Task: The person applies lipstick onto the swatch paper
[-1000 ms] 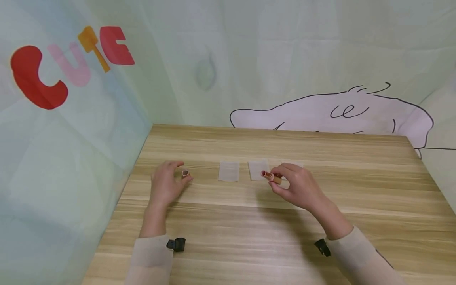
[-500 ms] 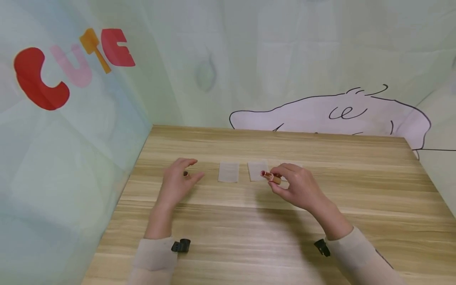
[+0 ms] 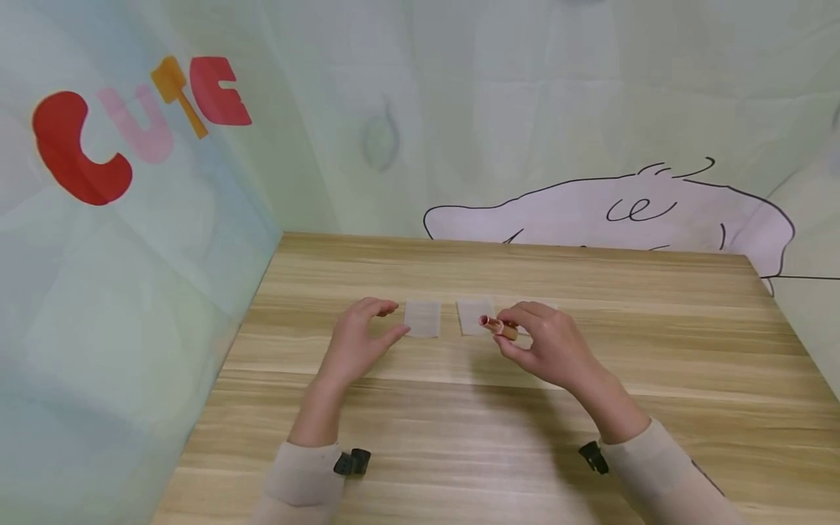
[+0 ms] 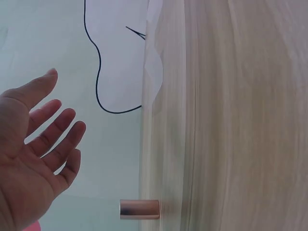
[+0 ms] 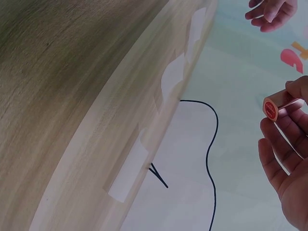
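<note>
My right hand [image 3: 553, 344] pinches a copper-coloured lipstick [image 3: 490, 322] between thumb and fingers, uncapped, its open end pointing left. The right wrist view shows the red round label on the lipstick's base [image 5: 270, 109]. The lipstick overlaps the middle one of three pale paper squares [image 3: 471, 312]. My left hand [image 3: 357, 337] is empty, fingers spread, its thumb tip right at the left paper square [image 3: 423, 319]. In the left wrist view the shiny copper cap [image 4: 139, 209] stands upright on the table; the left hand hides it in the head view.
The third paper square [image 3: 550, 303] lies partly hidden behind the right hand. All three lie in a row on the wood-grain table [image 3: 420, 430]. A printed cloth backdrop [image 3: 354, 109] rises behind the table's back and left edges.
My left hand has moved right, away from the standing cap, to beside the left paper square. The right hand and lipstick have stayed in place.
</note>
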`<state>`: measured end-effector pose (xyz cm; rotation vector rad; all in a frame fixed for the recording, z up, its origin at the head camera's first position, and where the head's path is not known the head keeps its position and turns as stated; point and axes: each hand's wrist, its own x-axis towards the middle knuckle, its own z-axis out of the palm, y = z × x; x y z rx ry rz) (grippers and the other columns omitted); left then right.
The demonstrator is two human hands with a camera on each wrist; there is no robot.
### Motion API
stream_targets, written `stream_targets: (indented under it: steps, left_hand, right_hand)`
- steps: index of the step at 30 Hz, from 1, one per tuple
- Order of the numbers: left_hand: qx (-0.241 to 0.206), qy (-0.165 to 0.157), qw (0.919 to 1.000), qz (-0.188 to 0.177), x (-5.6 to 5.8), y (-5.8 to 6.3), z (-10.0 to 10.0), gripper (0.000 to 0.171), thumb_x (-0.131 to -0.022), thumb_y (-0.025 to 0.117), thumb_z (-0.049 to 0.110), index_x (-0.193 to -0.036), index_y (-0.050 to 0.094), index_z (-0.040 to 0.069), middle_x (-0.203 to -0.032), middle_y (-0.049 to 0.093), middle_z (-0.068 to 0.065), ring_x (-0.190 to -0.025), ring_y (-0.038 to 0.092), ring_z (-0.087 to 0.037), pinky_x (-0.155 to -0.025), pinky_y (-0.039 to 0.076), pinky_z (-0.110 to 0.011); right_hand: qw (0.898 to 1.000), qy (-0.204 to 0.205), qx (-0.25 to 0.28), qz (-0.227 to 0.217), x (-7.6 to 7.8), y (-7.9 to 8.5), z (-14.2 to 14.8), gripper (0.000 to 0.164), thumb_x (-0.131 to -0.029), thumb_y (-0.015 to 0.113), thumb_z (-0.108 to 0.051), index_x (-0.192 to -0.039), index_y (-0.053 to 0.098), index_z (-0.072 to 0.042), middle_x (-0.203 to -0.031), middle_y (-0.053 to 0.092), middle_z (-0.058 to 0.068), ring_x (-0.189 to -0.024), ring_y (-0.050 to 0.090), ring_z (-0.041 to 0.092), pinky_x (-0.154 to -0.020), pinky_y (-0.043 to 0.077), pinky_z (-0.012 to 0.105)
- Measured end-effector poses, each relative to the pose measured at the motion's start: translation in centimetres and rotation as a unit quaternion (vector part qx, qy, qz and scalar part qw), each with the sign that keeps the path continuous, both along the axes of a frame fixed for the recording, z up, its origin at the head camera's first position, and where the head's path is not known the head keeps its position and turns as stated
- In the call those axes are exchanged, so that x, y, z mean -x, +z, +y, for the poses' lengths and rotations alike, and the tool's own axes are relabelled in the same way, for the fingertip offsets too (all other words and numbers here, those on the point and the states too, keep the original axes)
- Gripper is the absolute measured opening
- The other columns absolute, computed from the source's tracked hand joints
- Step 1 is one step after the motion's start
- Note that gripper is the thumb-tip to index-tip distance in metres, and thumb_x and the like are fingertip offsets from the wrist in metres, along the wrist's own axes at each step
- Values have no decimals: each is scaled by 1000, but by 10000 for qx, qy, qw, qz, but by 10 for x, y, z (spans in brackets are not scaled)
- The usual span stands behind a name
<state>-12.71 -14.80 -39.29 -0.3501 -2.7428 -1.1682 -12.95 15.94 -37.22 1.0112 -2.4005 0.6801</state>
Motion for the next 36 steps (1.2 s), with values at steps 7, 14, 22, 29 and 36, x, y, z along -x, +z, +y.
stream_targets:
  steps: [7,14,22,29,36]
  left_hand:
    - [-188,-43,9998,-42,-3,1,12,38,-81,72,36,-113,65,15,-110,64,2,-104,57,-15,-101,25,-57]
    - [-499,-425,9979,-6,-5,0,30,35,-81,73,35,-109,66,15,-109,62,3,-103,57,-11,-91,48,-40]
    - [-630,-815,9945,194,-6,1,47,32,-80,74,32,-106,68,14,-103,65,5,-99,59,-9,-87,49,-33]
    - [-714,-848,9938,79,-7,3,52,31,-81,74,32,-105,68,15,-103,64,8,-99,58,-8,-88,48,-32]
    - [-681,-936,9932,100,-7,4,56,31,-81,73,33,-105,68,15,-103,64,8,-99,58,-6,-88,48,-32]
  right_hand:
    - [9999,63,63,-74,0,1,0,13,-78,72,-20,-87,66,-14,-74,61,-7,-63,52,4,-52,43,23]
    - [9995,135,119,-259,0,-1,-1,14,-78,72,-19,-89,66,-13,-80,66,-3,-65,58,5,-53,49,24]
    - [9990,154,179,-378,-2,-1,-2,13,-78,72,-18,-89,67,-14,-84,66,-5,-67,59,4,-55,50,23]
    - [9991,145,187,-346,-2,-1,-2,14,-79,72,-18,-90,67,-13,-84,66,-5,-67,60,6,-55,51,24]
    - [9993,134,178,-311,-2,-2,-3,18,-76,76,-19,-92,67,-13,-85,66,-5,-68,60,4,-57,51,23]
